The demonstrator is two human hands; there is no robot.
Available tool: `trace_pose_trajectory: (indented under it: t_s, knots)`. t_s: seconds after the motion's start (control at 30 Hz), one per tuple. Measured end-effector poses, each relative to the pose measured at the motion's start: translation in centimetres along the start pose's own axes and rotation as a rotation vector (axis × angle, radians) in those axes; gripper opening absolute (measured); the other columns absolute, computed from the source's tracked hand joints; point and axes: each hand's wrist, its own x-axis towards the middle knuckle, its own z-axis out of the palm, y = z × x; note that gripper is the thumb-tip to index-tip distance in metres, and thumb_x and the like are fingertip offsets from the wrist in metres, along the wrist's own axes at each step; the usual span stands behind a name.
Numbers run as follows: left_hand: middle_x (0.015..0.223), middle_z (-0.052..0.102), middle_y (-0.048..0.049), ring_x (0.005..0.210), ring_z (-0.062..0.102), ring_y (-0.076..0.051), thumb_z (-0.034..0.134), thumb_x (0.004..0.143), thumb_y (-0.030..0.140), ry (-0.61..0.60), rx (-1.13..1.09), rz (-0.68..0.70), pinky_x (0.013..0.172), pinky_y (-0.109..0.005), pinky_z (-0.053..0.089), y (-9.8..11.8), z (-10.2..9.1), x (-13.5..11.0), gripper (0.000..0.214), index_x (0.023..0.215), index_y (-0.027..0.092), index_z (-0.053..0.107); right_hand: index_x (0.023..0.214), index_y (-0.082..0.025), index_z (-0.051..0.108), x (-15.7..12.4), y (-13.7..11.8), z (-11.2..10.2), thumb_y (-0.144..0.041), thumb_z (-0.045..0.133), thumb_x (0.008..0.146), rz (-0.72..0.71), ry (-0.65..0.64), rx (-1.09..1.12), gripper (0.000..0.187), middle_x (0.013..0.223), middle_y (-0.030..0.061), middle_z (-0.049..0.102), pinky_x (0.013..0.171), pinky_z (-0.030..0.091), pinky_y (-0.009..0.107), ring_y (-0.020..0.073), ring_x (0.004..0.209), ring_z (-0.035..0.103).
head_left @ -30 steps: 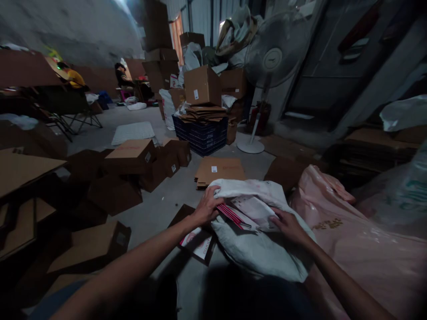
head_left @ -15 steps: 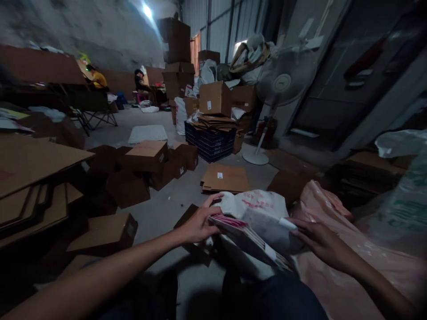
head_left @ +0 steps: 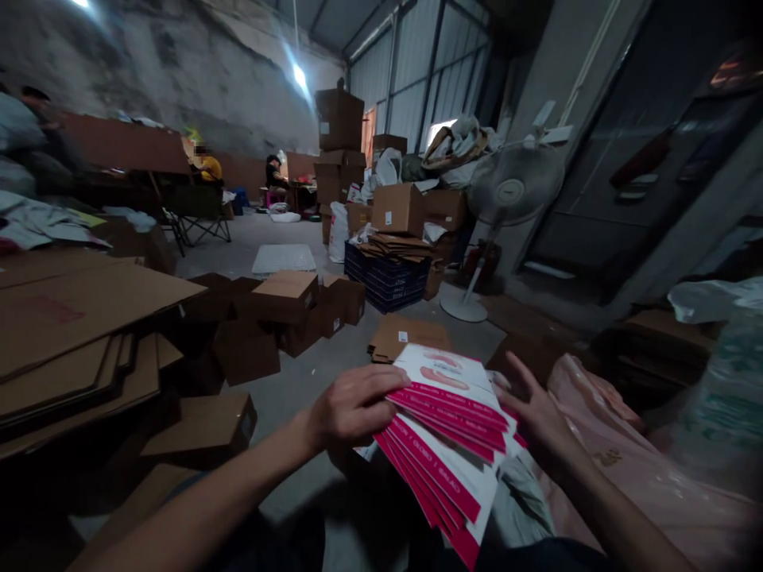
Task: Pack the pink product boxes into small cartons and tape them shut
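Left hand: the left hand point(head_left: 349, 407) grips the left edge of a fanned stack of flat white-and-magenta printed cartons point(head_left: 450, 433), fingers curled together over the top sheet, thumb out of sight beneath.
Right hand: the right hand point(head_left: 533, 415) rests against the stack's right edge, fingers spread and open (it steadies rather than clasps).
Stack position: the fanned stack is held up in front of the person, low in the middle of the view, tilted so the magenta edges step down toward the camera.
Beneath: a crumpled grey-white woven sack point(head_left: 524, 500) shows just under the stack, and a pale pink plastic bag point(head_left: 656, 492) lies beside the right forearm.
Floor ahead: a flattened brown cardboard pile point(head_left: 405, 334) lies just beyond the stack; small closed brown cardboard boxes point(head_left: 286, 306) cluster to its left.
Further back: a dark blue plastic crate point(head_left: 390, 278) holds folded cardboard, near a white pedestal fan point(head_left: 513, 191).
Far left: two seated people, too distant to make out.
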Motion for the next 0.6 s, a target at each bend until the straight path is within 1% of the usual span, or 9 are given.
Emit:
trace_pose_trajectory:
  t_s: [0.07, 0.13, 0.2, 0.27, 0.37, 0.4, 0.47, 0.53, 0.6]
  knots:
    - [0.112, 0.081, -0.0195, 0.119, 0.075, -0.031, 0.066, 0.098, 0.019, -0.009, 0.079, 0.131, 0.101, -0.043, 0.067, -0.1, -0.5, -0.1, 0.015, 0.084, 0.016, 0.065, 0.156, -0.024, 0.052, -1.4, -0.5, 1.9, -0.055, 0.076, 0.082, 0.343, -0.104, 0.386, 0.084, 0.157, 0.0178, 0.060, 0.117, 0.049, 0.068, 0.0405, 0.149, 0.054]
    - [0.110, 0.081, -0.0186, 0.116, 0.076, -0.032, 0.070, 0.097, 0.021, -0.054, 0.107, 0.221, 0.102, -0.044, 0.067, -0.1, -0.5, -0.2, 0.019, 0.079, 0.015, 0.066, 0.153, -0.021, 0.055, -3.2, -1.0, 4.1, -0.065, 0.069, 0.087, 0.545, -0.276, 0.703, 0.080, 0.150, 0.0193, 0.067, 0.113, 0.053, 0.067, 0.0401, 0.144, 0.059]
    - [0.110, 0.082, -0.0156, 0.113, 0.077, -0.032, 0.071, 0.097, 0.024, -0.103, 0.098, 0.252, 0.101, -0.042, 0.067, 0.0, 0.1, -0.6, 0.022, 0.077, 0.016, 0.067, 0.147, -0.019, 0.060, -4.7, -1.1, 6.2, -0.067, 0.070, 0.087, 0.603, -0.292, 0.893, 0.077, 0.141, 0.0190, 0.073, 0.112, 0.055, 0.063, 0.0392, 0.138, 0.064]
    - [0.113, 0.083, -0.0118, 0.115, 0.077, -0.030, 0.066, 0.100, 0.026, -0.145, 0.060, 0.236, 0.103, -0.040, 0.065, 0.3, 0.9, -1.3, 0.023, 0.079, 0.019, 0.068, 0.143, -0.017, 0.064, -5.4, -0.9, 7.6, -0.057, 0.074, 0.087, 0.625, -0.229, 0.955, 0.069, 0.131, 0.0188, 0.077, 0.111, 0.057, 0.060, 0.0380, 0.131, 0.069]
    - [0.127, 0.078, -0.0095, 0.132, 0.070, -0.029, 0.068, 0.099, 0.023, -0.203, -0.064, 0.082, 0.119, -0.042, 0.054, 1.5, 2.3, -3.3, 0.004, 0.098, 0.024, 0.072, 0.140, -0.011, 0.065, -5.3, 0.1, 8.1, -0.039, 0.076, 0.086, 0.685, -0.153, 0.935, 0.063, 0.122, 0.0206, 0.080, 0.108, 0.060, 0.058, 0.0377, 0.122, 0.074]
    - [0.135, 0.074, -0.0106, 0.140, 0.064, -0.031, 0.076, 0.095, 0.027, -0.191, -0.145, -0.035, 0.125, -0.046, 0.048, 2.1, 2.9, -4.0, 0.016, 0.110, 0.027, 0.071, 0.140, -0.010, 0.064, -5.1, 0.4, 7.9, -0.037, 0.077, 0.084, 0.677, -0.100, 0.918, 0.064, 0.119, 0.0202, 0.081, 0.106, 0.061, 0.058, 0.0378, 0.119, 0.076]
    - [0.152, 0.061, -0.0152, 0.154, 0.048, -0.039, 0.093, 0.080, 0.042, -0.041, -0.381, -0.423, 0.130, -0.057, 0.038, 3.5, 4.2, -5.3, 0.068, 0.139, 0.031, 0.062, 0.141, -0.012, 0.064, -4.7, 0.8, 7.6, -0.033, 0.082, 0.078, 0.554, 0.084, 0.870, 0.069, 0.113, 0.0163, 0.083, 0.104, 0.063, 0.057, 0.0370, 0.113, 0.078]
    - [0.165, 0.046, -0.0190, 0.159, 0.038, -0.044, 0.097, 0.068, 0.061, 0.232, -0.742, -0.960, 0.129, -0.064, 0.035, 5.0, 6.1, -6.1, 0.108, 0.158, 0.033, 0.044, 0.143, -0.017, 0.063, -4.5, 0.9, 7.6, -0.031, 0.088, 0.072, 0.312, 0.287, 0.792, 0.077, 0.114, 0.0112, 0.084, 0.104, 0.063, 0.055, 0.0346, 0.111, 0.079]
    - [0.171, 0.039, -0.0188, 0.160, 0.037, -0.043, 0.089, 0.070, 0.074, 0.517, -1.149, -1.458, 0.125, -0.064, 0.040, 6.1, 8.4, -6.1, 0.118, 0.166, 0.036, 0.030, 0.147, -0.021, 0.061, -4.5, 0.9, 8.1, -0.035, 0.092, 0.069, 0.085, 0.394, 0.711, 0.084, 0.122, 0.0090, 0.082, 0.105, 0.063, 0.052, 0.0324, 0.112, 0.078]
